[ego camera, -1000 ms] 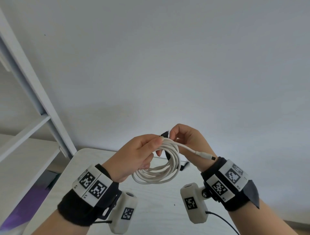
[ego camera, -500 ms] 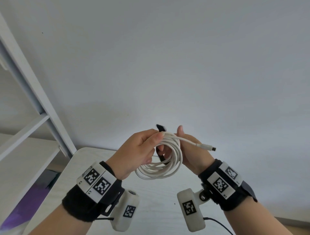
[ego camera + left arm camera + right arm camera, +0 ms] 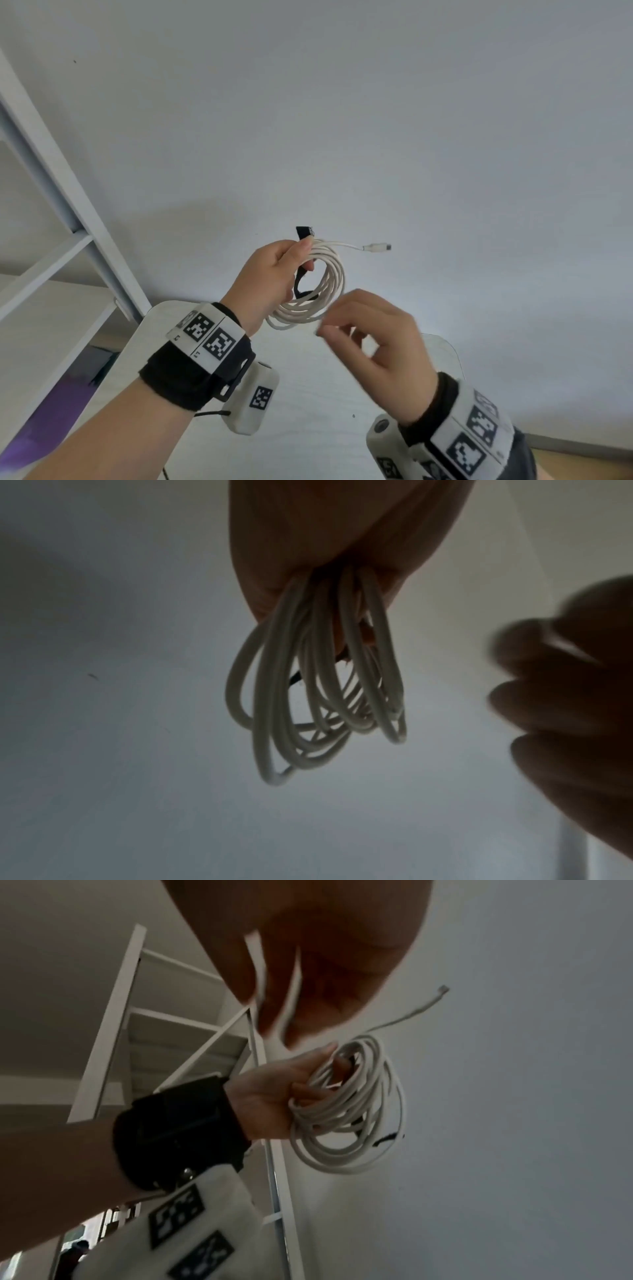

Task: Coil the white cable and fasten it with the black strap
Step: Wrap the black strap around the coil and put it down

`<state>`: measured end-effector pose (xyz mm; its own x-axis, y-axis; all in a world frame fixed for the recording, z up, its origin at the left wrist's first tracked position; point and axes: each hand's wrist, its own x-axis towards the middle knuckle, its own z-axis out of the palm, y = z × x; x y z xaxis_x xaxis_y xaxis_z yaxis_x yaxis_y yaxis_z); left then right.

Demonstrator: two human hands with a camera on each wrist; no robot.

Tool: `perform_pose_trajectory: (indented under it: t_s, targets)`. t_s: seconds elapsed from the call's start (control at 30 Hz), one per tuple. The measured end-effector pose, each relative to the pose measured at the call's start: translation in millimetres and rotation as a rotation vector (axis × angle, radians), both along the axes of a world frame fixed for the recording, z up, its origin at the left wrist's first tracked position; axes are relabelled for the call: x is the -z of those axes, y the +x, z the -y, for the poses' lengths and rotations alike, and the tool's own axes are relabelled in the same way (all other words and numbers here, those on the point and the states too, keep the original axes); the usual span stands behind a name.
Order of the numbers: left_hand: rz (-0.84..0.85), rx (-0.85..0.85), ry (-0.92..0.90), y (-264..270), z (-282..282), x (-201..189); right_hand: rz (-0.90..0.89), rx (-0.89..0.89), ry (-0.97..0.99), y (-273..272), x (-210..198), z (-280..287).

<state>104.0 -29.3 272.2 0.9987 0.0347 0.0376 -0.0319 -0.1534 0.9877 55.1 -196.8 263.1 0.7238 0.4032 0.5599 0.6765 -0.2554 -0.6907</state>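
The white cable (image 3: 330, 284) is wound into a coil of several loops, held up in front of the wall. My left hand (image 3: 301, 253) grips the coil at its top left, fingers curled round the loops. The cable's plug end (image 3: 376, 247) sticks out to the right. The black strap (image 3: 304, 231) pokes up above my left fingers, and its lower part shows inside the coil. My right hand (image 3: 339, 329) hovers below and right of the coil, apart from it, fingers loosely curled and holding nothing. From the right wrist view the coil (image 3: 349, 1112) hangs from the left hand (image 3: 274, 1093).
A white table (image 3: 308, 394) lies below my hands. A white shelf frame (image 3: 61, 192) stands at the left against the plain wall. Something purple (image 3: 51, 411) lies low at the left edge.
My right hand has let go of the coil and strap and drawn back toward me. My left hand has lifted the coil higher and now holds it alone.
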Motion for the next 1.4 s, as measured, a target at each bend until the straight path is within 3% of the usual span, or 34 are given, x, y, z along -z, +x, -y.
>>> perform_pose_trajectory:
  t_s: [0.1,0.23,0.53,0.77,0.87,1.0,1.17,1.27,1.4]
  targets:
    - [0.033,0.009,0.043,-1,7,3,-0.176,0.095,-0.262,9,8,-9]
    - [0.061,-0.001,0.074,1,10,7,-0.352,0.075,-0.446,20,-4,-18]
    - [0.064,-0.02,0.157,8,4,19,-0.607,-0.032,-0.358,36,-8,-30]
    - [0.073,-0.02,0.198,11,1,25,-0.432,0.025,-0.311,41,15,-29]
    - [0.067,-0.015,0.227,12,1,30,-0.454,0.083,-0.232,41,18,-24]
    - [0.032,-0.031,0.224,13,-2,37,-0.472,0.029,-0.151,36,16,-15]
    - [0.042,-0.011,0.25,9,1,36,-0.239,0.104,-0.288,31,18,-13]
    - [0.035,0.016,0.249,5,4,38,-0.124,0.154,-0.175,31,15,-14]
    - [0.037,0.049,0.284,-5,8,33,-0.129,0.204,-0.063,37,2,-8]
